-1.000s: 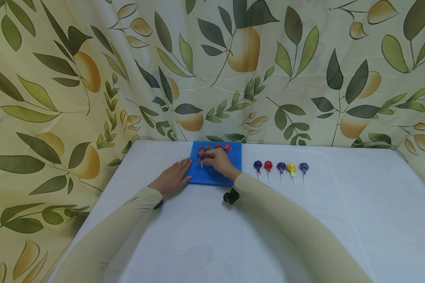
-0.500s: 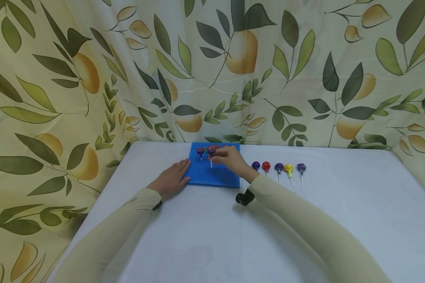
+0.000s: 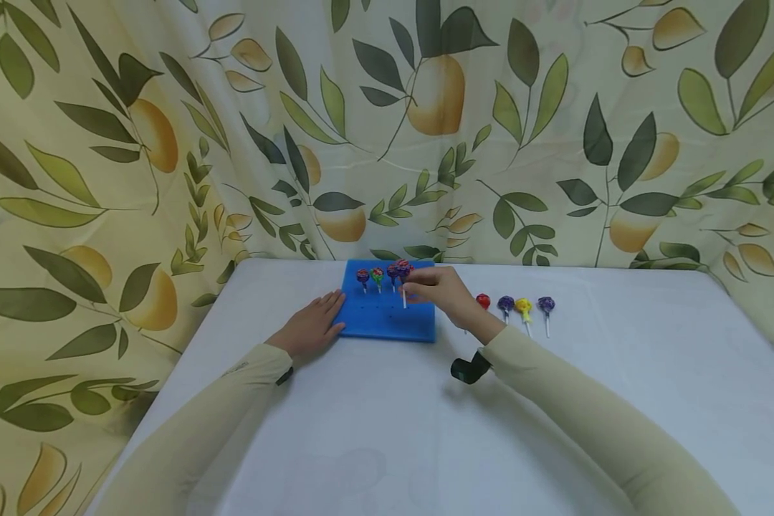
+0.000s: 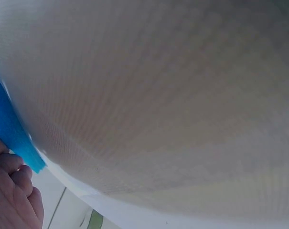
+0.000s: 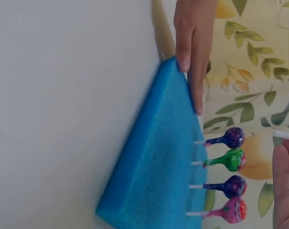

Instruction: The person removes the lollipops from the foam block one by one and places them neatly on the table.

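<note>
Head view: by the left hand, its fingers straight, the left edge of a blue board is touched. Four planted lollipops are held upright by the board. Near the row's right end, another lollipop is pinched by its stick in the right hand. Farther right, loose lollipops are lined up on a white table.

My head view faces forward and down; my closer wrist views share the blue block, left edge and lower centre respectively.
</note>
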